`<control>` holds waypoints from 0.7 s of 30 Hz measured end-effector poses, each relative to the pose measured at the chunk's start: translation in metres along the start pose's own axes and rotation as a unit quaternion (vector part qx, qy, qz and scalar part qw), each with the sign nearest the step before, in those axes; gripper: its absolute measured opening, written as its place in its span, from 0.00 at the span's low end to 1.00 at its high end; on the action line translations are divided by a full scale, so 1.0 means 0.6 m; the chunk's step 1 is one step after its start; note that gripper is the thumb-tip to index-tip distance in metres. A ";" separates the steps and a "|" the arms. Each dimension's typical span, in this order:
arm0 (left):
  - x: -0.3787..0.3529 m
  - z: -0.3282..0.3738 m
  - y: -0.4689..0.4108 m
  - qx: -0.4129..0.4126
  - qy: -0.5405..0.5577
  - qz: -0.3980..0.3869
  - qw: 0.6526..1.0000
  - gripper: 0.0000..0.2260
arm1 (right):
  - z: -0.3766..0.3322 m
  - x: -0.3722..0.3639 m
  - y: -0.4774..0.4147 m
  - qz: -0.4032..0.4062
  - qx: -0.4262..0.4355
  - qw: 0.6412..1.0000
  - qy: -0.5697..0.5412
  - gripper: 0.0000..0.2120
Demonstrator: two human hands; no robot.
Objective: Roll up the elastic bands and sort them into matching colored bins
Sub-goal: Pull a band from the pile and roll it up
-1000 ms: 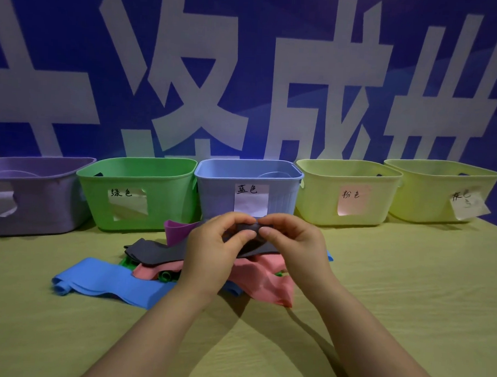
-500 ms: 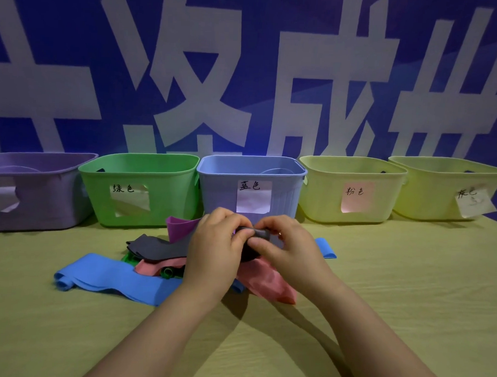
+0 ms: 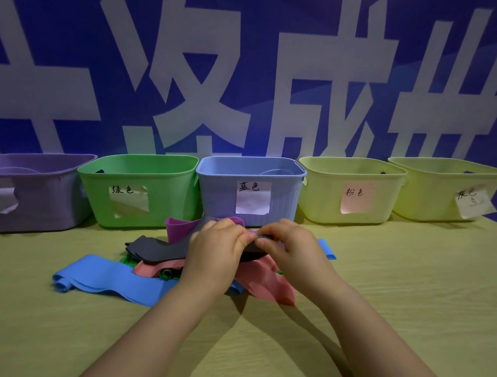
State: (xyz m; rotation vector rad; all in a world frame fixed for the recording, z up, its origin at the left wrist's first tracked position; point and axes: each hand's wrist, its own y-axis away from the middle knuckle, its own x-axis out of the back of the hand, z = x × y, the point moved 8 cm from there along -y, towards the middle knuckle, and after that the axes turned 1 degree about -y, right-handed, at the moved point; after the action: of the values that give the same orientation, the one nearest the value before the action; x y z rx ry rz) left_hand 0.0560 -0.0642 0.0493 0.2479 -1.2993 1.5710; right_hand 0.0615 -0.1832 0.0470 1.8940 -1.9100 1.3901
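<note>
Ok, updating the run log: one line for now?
step: rolling grey band | left hand: grips it | right hand: grips it

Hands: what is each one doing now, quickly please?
Left hand: closed, pinching the grey band.
Right hand: closed, pinching the rolled end of the same band.

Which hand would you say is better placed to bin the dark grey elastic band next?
Probably the right hand: it pinches the dark grey elastic band, and the yellow plastic bin labelled grey stands far right.
</note>
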 end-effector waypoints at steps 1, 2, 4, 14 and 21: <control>0.002 0.002 0.001 -0.006 -0.002 -0.003 1.000 0.22 | -0.002 -0.002 0.000 -0.007 0.006 1.000 0.008 0.07; 0.003 0.003 0.001 -0.014 -0.001 0.000 1.000 0.25 | -0.003 -0.003 0.000 -0.012 0.010 1.000 0.015 0.08; 0.006 0.001 0.003 -0.023 0.018 0.018 0.999 0.22 | -0.003 -0.003 0.000 -0.015 0.017 0.999 0.030 0.09; 0.013 0.006 0.000 -0.003 0.149 0.022 0.989 0.05 | -0.003 -0.004 0.001 -0.035 0.013 0.998 0.043 0.14; 0.013 0.020 0.002 -0.046 0.094 0.004 0.995 0.03 | 0.003 0.000 -0.001 -0.020 -0.003 0.999 -0.035 0.08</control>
State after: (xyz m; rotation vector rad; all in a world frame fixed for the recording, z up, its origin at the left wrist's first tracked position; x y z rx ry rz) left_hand 0.0463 -0.0695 0.0588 0.0357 -1.2222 1.4993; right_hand 0.0630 -0.1842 0.0459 1.9929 -1.8936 1.3209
